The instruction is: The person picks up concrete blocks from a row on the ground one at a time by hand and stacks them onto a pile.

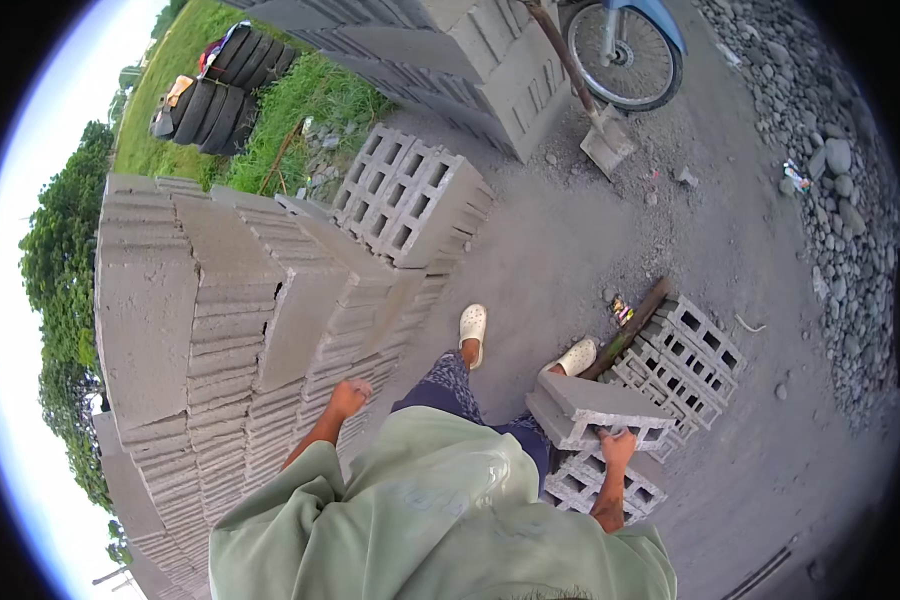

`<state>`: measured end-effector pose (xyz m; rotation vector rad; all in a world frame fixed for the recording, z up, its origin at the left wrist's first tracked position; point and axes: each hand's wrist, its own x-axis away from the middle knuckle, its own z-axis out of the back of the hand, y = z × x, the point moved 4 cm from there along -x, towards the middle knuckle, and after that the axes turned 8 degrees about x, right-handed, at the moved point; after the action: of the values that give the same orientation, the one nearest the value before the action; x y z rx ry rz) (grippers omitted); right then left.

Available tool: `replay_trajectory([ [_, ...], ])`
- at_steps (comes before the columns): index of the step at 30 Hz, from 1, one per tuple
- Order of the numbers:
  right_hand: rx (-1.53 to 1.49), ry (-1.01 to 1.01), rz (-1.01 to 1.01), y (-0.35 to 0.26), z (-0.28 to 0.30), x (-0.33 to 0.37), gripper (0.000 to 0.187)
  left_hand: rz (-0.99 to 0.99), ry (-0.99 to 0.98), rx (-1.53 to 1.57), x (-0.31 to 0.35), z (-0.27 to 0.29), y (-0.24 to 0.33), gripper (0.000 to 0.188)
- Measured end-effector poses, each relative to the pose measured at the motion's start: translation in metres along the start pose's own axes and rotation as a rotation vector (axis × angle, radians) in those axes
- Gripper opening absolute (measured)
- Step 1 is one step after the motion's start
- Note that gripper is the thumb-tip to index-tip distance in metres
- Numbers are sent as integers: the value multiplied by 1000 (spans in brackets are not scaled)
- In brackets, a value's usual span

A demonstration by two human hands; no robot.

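Note:
My right hand grips a grey hollow concrete block by the web between its holes. That block is tilted beside my right leg, over other hollow blocks low on the right. My left hand hangs at my left side, near the stacked block wall, with its fingers loosely curled and nothing seen in them. More hollow blocks lie just beyond the held one, with their holes facing up.
On the left stack's far end sit upturned blocks. Ahead stand a taller block stack, a shovel and a motorbike wheel. A wooden post leans by the right blocks. Gravel heaps far right; old tyres lie far left.

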<state>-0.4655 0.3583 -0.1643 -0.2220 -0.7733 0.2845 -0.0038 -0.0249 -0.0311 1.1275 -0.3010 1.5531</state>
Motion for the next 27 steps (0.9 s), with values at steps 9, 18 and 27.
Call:
replay_trajectory([
  [9,369,-6,508,-303,36,-21,49,147,-118,128,-8,-27,-75,21],
  [18,855,-148,1196,-624,-17,1,39,246,249,982,-54,6,-88,20],
  [27,1035,-222,2014,-816,-161,13,21,700,513,1191,46,-77,-105,20],
])
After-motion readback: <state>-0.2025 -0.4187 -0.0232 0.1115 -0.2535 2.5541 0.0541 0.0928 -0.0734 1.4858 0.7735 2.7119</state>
